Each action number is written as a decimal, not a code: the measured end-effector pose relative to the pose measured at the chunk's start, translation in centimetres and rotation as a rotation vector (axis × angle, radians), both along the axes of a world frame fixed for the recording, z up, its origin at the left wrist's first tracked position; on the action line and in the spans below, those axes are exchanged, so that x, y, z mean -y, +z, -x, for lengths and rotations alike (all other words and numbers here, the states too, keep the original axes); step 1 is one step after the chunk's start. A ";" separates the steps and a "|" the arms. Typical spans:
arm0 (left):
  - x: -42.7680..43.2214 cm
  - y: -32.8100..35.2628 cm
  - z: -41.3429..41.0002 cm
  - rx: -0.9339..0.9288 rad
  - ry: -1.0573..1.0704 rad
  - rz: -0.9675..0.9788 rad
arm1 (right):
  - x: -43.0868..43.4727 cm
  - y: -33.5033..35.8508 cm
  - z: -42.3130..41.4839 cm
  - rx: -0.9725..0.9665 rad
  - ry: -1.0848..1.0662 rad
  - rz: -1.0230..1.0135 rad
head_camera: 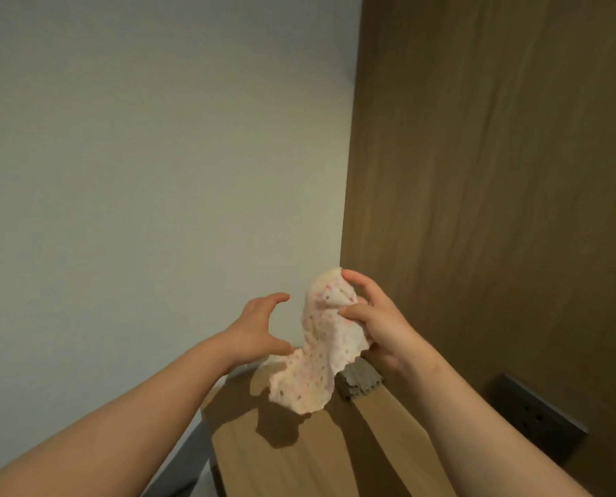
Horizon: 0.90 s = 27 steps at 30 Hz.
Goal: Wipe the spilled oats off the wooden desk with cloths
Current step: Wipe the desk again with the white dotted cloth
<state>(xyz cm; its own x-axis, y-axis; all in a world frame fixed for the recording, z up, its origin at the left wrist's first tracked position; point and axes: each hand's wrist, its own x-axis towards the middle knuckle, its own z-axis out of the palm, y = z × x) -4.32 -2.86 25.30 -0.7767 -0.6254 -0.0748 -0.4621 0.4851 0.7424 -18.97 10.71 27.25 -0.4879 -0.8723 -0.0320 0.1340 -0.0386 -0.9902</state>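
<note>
Both forearms enter from the bottom edge, L forearm and R forearm, converging on the far end of the wooden desk.

**R hand**: fingers and thumb curled round the top of the cloth, bunching it. The grip is high, so the rest of the cloth hangs free and falls open under its own weight.

**L hand**: spread in a wide C, fingers above, thumb below, holding nothing. The thumb tip is at the cloth's lower left edge; contact can't be confirmed. Probable purpose: to catch the loose lower part and spread or refold it into a flat wiping face.

**Cloth:** pale with small red dots, crumpled. It is off the surface, w/ its lower edge hanging above the desk and casting a shadow on the wood.

**Other items:** a grey porous block, sponge or second cloth (can't tell), sits on the desk at the back corner against the wood panel. A dark socket is mounted on that panel at right. A plain wall is at left.

**Oats:** none visible on the part of the desk in view.

**Status (est.):** prep stage; cloth is being readied, no wiping contact w/ the desk.
</note>
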 end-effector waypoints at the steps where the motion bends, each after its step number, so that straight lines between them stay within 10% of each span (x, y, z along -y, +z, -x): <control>1: -0.2 0.2 0.3 -0.037 -0.049 -0.040 | 0.1 0.2 -0.3 -0.001 0.054 0.000; 9: 0.5 -2.4 1.6 -0.190 0.019 -0.474 | 0.9 -1.4 0.9 0.160 -0.062 -0.052; 14: 1.7 -5.8 1.6 -0.070 0.002 -0.413 | 0.4 -6.2 2.1 0.157 -0.296 -0.242; 18: 2.9 -10.7 1.5 0.034 0.073 -0.186 | 0.3 -11.8 2.6 -0.129 -0.337 -0.565; 22: 3.6 -17.1 1.2 0.267 0.049 0.188 | 0.8 -16.2 0.6 -1.178 -0.245 -0.850; 27: 3.2 -22.2 -1.3 0.326 0.085 0.384 | 2.9 -20.9 -3.5 -1.287 0.147 -0.624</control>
<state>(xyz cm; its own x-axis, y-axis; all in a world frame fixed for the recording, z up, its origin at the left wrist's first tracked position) -2.98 -6.05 3.13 -0.6967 -0.7151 -0.0572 -0.6894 0.6453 0.3292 -15.50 7.81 6.39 -0.3794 -0.9246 -0.0352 -0.8861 0.3741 -0.2737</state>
